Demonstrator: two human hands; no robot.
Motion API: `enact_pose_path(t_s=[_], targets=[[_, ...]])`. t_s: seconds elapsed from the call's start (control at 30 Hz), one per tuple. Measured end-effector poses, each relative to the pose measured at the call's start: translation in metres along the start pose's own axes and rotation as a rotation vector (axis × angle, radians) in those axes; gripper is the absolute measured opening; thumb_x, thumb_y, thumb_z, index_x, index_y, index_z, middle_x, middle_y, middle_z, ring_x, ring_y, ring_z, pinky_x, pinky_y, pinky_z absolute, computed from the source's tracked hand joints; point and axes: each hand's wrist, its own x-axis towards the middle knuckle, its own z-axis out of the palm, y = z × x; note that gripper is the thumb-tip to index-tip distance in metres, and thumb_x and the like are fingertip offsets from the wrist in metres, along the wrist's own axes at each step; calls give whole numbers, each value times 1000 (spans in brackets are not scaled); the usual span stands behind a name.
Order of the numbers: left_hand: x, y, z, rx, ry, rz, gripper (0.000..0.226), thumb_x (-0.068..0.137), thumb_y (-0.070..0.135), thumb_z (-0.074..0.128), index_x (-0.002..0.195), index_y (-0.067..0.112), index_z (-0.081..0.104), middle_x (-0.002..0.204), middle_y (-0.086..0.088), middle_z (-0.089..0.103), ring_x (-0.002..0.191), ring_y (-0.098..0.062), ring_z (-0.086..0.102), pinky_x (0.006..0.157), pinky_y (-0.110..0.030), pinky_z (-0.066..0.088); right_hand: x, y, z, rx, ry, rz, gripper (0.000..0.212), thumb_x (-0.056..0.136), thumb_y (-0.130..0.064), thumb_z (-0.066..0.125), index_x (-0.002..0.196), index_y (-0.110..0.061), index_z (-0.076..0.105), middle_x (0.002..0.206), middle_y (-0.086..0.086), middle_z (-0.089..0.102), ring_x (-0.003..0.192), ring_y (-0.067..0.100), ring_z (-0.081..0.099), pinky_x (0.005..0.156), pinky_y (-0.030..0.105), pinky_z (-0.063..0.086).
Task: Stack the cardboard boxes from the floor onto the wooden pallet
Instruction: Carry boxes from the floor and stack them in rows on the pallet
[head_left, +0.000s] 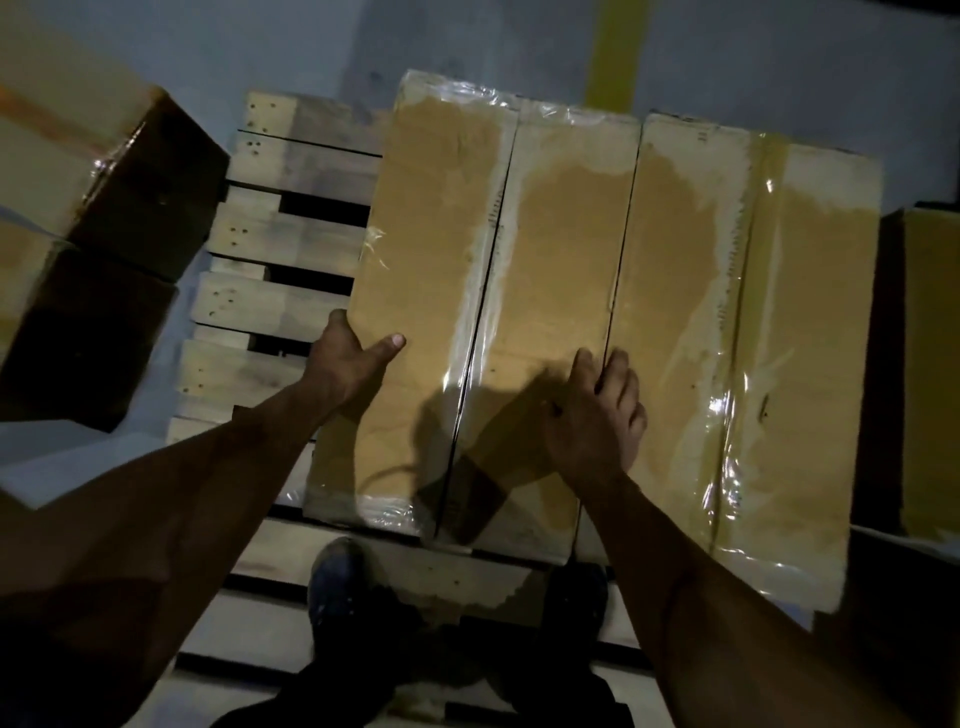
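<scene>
Two taped cardboard boxes stand side by side on the wooden pallet (270, 306). My hands are on the left box (483, 249), whose top shows a centre seam under clear tape. My left hand (348, 358) holds its left edge, thumb lying on top and fingers hidden down the side. My right hand (597, 415) lies on its right edge with the fingers curled into the gap beside the right box (748, 332). Both boxes sit towards the pallet's right part, and bare slats show at the left.
Stacked brown boxes (98, 197) stand on the floor at the left. Another box (930, 364) is at the right edge. My shoes (343, 582) stand on the pallet's front boards. A yellow stripe (618, 47) runs across the grey floor behind.
</scene>
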Motion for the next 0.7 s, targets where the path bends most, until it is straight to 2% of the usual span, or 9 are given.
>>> enact_pose_path(t_s=[0.07, 0.13, 0.2, 0.3, 0.37, 0.43, 0.53, 0.63, 0.7], targets=[[-10, -2, 1, 48, 8, 2, 68, 88, 39, 73, 137, 7, 38, 133, -16, 56, 123, -35, 53, 94, -39, 44, -20, 8, -4, -9, -101, -56, 81, 90, -44, 62, 156, -25, 18, 167, 11, 1, 152, 35, 3, 118, 53, 16], [-23, -9, 0, 86, -13, 8, 73, 87, 38, 74, 140, 7, 35, 135, -18, 55, 124, -37, 52, 100, -42, 45, -39, 20, -5, -18, -169, -117, 81, 91, -42, 60, 158, -27, 16, 167, 9, -5, 152, 34, -1, 119, 51, 15], [-40, -23, -6, 123, -48, -10, 74, 87, 36, 75, 142, 9, 34, 136, -17, 55, 125, -38, 52, 102, -46, 46, -59, 29, -5, 1, -181, -154, 77, 93, -33, 60, 158, -26, 19, 167, 10, -3, 153, 34, 0, 120, 51, 18], [-66, -50, -11, 174, -91, -73, 67, 89, 36, 73, 141, 10, 39, 130, -16, 59, 119, -37, 56, 95, -44, 48, -74, 43, -2, 119, -162, -128, 72, 95, -27, 64, 156, -19, 28, 166, 10, 5, 153, 33, 6, 118, 53, 24], [-76, -76, -15, 125, -139, -130, 66, 86, 39, 75, 138, 10, 47, 127, -16, 63, 115, -38, 59, 94, -46, 52, -78, 52, 2, 95, -211, -121, 83, 87, -27, 74, 156, -25, 28, 167, 7, 0, 153, 31, 3, 120, 52, 22], [-83, -98, -17, 15, -184, -180, 66, 79, 44, 78, 130, 9, 55, 120, -20, 67, 109, -40, 63, 90, -50, 55, -83, 58, 5, 50, -297, -119, 102, 77, -30, 82, 157, -29, 20, 166, 5, -10, 153, 29, -4, 122, 50, 17], [-92, -106, -15, -123, -178, -194, 65, 74, 41, 81, 126, 11, 56, 118, -15, 67, 104, -35, 64, 82, -41, 54, -97, 60, 9, -72, -368, -197, 121, 75, -54, 78, 158, -33, -8, 161, 9, -28, 150, 31, -19, 122, 48, 5], [-93, -106, -9, -202, -151, -191, 59, 85, 22, 79, 136, 7, 52, 119, -8, 63, 103, -25, 59, 81, -32, 47, -110, 61, 20, -200, -351, -251, 126, 73, -74, 67, 152, -38, -24, 157, 15, -35, 147, 34, -26, 120, 46, 0], [-90, -110, -6, -231, -129, -198, 56, 87, 16, 76, 136, 5, 53, 120, -12, 64, 104, -25, 60, 82, -32, 47, -113, 62, 26, -223, -323, -243, 122, 78, -67, 68, 152, -38, -24, 158, 16, -34, 148, 36, -25, 121, 47, 0]])
